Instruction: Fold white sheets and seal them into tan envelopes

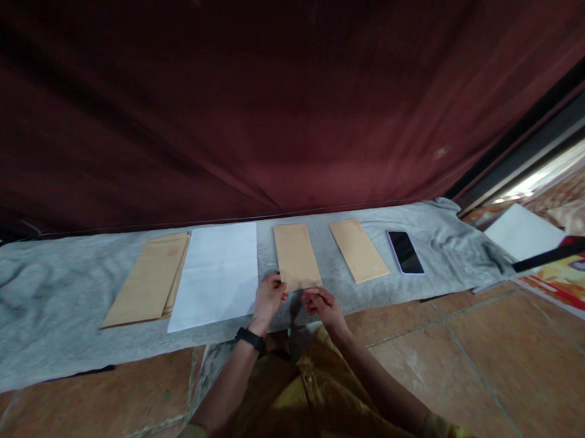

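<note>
Head view: one brown envelope [296,255], flat on the grey cloth [53,309] between a white sheet [219,272] and a second envelope [359,249]. Left hand [269,295] and right hand [321,304] each pinch a near corner, likely to keep it square. Envelope stack [149,279] at left, phone [405,252] at right.

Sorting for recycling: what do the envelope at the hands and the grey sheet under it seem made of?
The envelope: brown kraft paper, matte, flat and thin, it seems. The grey sheet: likely soft fabric, perhaps felt; it wrinkles and folds without shine.
</note>
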Demonstrator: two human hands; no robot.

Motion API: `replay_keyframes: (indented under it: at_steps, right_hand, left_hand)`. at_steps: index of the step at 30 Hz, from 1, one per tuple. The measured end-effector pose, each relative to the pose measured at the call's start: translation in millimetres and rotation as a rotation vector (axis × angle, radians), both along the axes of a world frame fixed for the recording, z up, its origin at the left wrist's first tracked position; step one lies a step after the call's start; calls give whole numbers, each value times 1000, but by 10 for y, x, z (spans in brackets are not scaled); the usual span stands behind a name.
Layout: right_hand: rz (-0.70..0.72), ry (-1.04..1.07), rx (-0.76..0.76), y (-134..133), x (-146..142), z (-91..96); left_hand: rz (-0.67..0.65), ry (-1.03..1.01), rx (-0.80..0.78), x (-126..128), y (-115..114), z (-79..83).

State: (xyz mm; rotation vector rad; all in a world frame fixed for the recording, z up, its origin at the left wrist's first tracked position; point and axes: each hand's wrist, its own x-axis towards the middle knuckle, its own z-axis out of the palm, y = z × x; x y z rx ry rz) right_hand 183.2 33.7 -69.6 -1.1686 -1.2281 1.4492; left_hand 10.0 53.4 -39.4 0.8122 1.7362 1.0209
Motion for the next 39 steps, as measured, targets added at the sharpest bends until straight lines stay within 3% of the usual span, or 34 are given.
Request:
replay_keyframes:
  at_steps: [4,8,11,14,21,27,39]
  right_hand:
    - [133,-568,508,1,74,115]
    - [310,-966,749,2,81,168]
    - [323,-1046,783,-8,70,154]
    - [326,-1056,804,-10,63,119]
    - [301,-1087,818,-3,93,7]
    - [302,-1137,811,6,204,52]
    - [294,-1051,736,137,353,176]
  left_hand:
    - [-29,119,-2,-3,-8,23]
    - [-40,271,4,-10,-44,83]
    - [-91,556,46,27,-118,121]
    - [-185,852,185,153,-221,113]
    - [-554,1030,451,392,-400,-116]
    - [-628,1182,400,320,-479,-164]
    - [-626,1280,378,330,-549,-127]
